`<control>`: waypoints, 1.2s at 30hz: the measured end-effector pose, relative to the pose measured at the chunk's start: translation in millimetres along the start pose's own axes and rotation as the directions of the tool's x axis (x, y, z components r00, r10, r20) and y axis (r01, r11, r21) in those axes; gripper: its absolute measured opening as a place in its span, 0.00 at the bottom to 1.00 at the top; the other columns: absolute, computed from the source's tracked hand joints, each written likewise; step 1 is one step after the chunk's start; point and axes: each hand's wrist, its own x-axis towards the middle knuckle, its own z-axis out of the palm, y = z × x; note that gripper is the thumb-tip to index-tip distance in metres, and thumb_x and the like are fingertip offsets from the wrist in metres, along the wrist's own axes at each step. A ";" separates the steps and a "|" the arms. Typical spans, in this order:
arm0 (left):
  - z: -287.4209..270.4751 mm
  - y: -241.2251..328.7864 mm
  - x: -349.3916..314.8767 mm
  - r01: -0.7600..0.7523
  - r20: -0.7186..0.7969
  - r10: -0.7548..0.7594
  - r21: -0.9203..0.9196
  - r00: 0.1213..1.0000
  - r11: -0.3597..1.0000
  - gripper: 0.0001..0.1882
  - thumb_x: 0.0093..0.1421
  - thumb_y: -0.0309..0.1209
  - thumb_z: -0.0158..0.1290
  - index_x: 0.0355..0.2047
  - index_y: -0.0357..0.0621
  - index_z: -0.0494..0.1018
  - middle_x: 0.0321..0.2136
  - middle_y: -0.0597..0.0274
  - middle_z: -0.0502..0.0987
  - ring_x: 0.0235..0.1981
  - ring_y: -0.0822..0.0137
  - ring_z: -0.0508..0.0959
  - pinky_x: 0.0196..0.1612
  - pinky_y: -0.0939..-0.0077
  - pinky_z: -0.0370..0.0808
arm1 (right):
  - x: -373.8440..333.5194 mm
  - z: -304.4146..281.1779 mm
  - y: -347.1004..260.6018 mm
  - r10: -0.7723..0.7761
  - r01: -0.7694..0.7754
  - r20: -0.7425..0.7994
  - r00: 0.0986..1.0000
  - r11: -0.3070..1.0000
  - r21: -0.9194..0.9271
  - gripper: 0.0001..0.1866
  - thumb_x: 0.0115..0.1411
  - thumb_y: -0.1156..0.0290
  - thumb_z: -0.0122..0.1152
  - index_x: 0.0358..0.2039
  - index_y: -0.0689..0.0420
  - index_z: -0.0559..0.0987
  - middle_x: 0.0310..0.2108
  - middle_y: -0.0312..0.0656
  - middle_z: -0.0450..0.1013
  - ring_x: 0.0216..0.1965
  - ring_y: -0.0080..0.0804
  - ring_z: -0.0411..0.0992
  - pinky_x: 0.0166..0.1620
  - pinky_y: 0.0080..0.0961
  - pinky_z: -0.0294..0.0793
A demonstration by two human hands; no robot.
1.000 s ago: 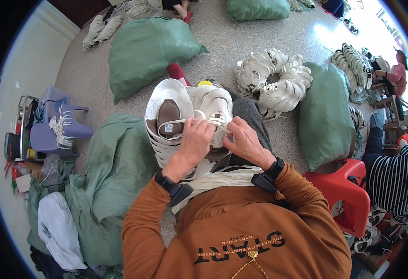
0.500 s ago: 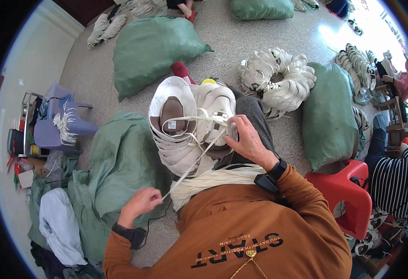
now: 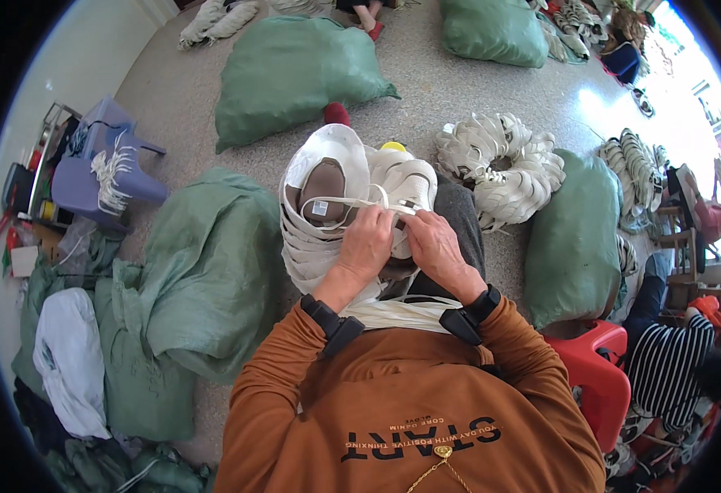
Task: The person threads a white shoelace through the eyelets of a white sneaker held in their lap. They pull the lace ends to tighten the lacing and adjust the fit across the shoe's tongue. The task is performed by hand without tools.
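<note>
A white shoe upper (image 3: 414, 182) lies over my lap, its toe pointing away from me. Across its lacing runs a white shoelace (image 3: 346, 200). My left hand (image 3: 367, 248) has come up to the eyelets, fingers pinched on the lace; the fingertips are partly hidden. Beside it, nearly touching, my right hand (image 3: 440, 249) is closed at the eyelet edge of the same upper, fingers curled. To the left sits a nested stack of white uppers (image 3: 293, 232) with a brown insole (image 3: 323, 182) showing inside. A bundle of loose white laces (image 3: 406, 311) rests across my lap.
Green sacks (image 3: 295, 74) lie ahead, with another sack (image 3: 576, 238) at right and a slack one (image 3: 213, 279) at left. A ring of white uppers (image 3: 500, 168) is on the floor. Red stool (image 3: 590, 370), purple chair (image 3: 102, 177), and a person in stripes (image 3: 672, 361) are at the sides.
My left hand has moved up and right from the lower left, where it held the lace stretched, to the eyelets beside my right hand. My view has shifted slightly.
</note>
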 end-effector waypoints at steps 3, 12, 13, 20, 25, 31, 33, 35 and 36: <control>-0.1 0.9 -1.5 0.026 -0.023 -0.027 -0.038 0.999 0.999 0.15 0.56 0.24 0.56 0.45 0.36 0.73 0.38 0.50 0.75 0.44 0.48 0.76 0.49 0.57 0.75 | 6.6 6.5 -1.6 0.025 -0.024 0.018 1.000 0.999 -0.028 0.10 0.58 0.76 0.55 0.41 0.60 0.79 0.33 0.49 0.74 0.39 0.51 0.74 0.43 0.43 0.72; -2.3 -2.6 4.6 0.092 -0.050 -0.100 -0.154 0.994 0.984 0.10 0.56 0.22 0.55 0.40 0.36 0.76 0.35 0.50 0.75 0.41 0.46 0.75 0.46 0.57 0.74 | 7.2 12.9 1.9 0.010 -0.009 -0.050 0.999 1.000 0.024 0.09 0.61 0.74 0.55 0.42 0.59 0.77 0.33 0.49 0.75 0.39 0.52 0.74 0.43 0.45 0.71; -0.6 -3.9 4.7 0.094 -0.068 -0.107 -0.175 0.992 0.980 0.09 0.56 0.22 0.55 0.39 0.37 0.76 0.35 0.50 0.75 0.41 0.46 0.75 0.45 0.57 0.74 | 6.9 14.3 2.6 0.006 -0.004 -0.073 0.997 0.999 0.034 0.09 0.61 0.74 0.55 0.41 0.59 0.76 0.33 0.49 0.75 0.39 0.52 0.75 0.43 0.45 0.71; -0.5 -2.1 4.2 0.187 -0.098 -0.236 -0.355 0.967 0.916 0.06 0.57 0.19 0.56 0.36 0.38 0.75 0.30 0.54 0.78 0.28 0.58 0.79 0.33 0.68 0.76 | 22.2 16.8 1.3 0.072 -0.067 0.067 0.995 0.995 -0.071 0.05 0.60 0.72 0.58 0.33 0.58 0.72 0.30 0.48 0.75 0.34 0.49 0.75 0.38 0.43 0.70; -4.3 -4.8 0.6 0.243 -0.055 -0.285 -0.389 0.957 0.889 0.05 0.57 0.19 0.58 0.34 0.38 0.74 0.28 0.56 0.77 0.26 0.61 0.79 0.32 0.70 0.77 | 15.7 -6.9 3.1 -0.039 0.039 0.053 0.998 0.999 0.006 0.06 0.59 0.72 0.59 0.28 0.58 0.71 0.26 0.48 0.71 0.31 0.51 0.73 0.36 0.44 0.70; -4.5 -5.5 -4.6 0.206 -0.101 -0.259 -0.367 0.961 0.907 0.07 0.56 0.21 0.60 0.34 0.39 0.74 0.28 0.57 0.77 0.26 0.63 0.79 0.31 0.70 0.76 | -110.6 -110.2 107.9 0.527 -0.535 -0.100 0.844 0.815 -0.223 0.11 0.60 0.70 0.58 0.25 0.61 0.69 0.22 0.54 0.66 0.26 0.57 0.68 0.31 0.47 0.67; -2.3 -3.1 -3.4 0.194 -0.104 -0.250 -0.382 0.963 0.904 0.07 0.56 0.21 0.60 0.34 0.39 0.74 0.27 0.58 0.77 0.25 0.63 0.78 0.31 0.70 0.76 | -197.4 -136.7 167.1 0.638 -0.663 -0.229 0.736 0.607 -0.439 0.13 0.60 0.66 0.58 0.26 0.63 0.71 0.26 0.57 0.71 0.32 0.60 0.73 0.36 0.54 0.68; -3.7 -1.3 -0.9 0.195 -0.096 -0.246 -0.371 0.964 0.908 0.07 0.56 0.22 0.61 0.34 0.39 0.74 0.27 0.59 0.77 0.24 0.64 0.77 0.30 0.71 0.76 | -256.3 -141.1 190.4 0.741 -0.715 -0.185 0.646 0.502 -0.486 0.14 0.59 0.63 0.59 0.29 0.63 0.73 0.27 0.57 0.73 0.34 0.60 0.74 0.38 0.54 0.70; -7.3 0.9 1.2 0.200 -0.088 -0.245 -0.352 0.966 0.914 0.07 0.56 0.22 0.61 0.34 0.39 0.74 0.27 0.60 0.77 0.24 0.66 0.77 0.30 0.71 0.75 | -261.8 -135.0 183.7 0.773 -0.732 -0.142 0.618 0.500 -0.463 0.14 0.59 0.63 0.60 0.29 0.62 0.73 0.27 0.56 0.72 0.34 0.59 0.74 0.38 0.53 0.70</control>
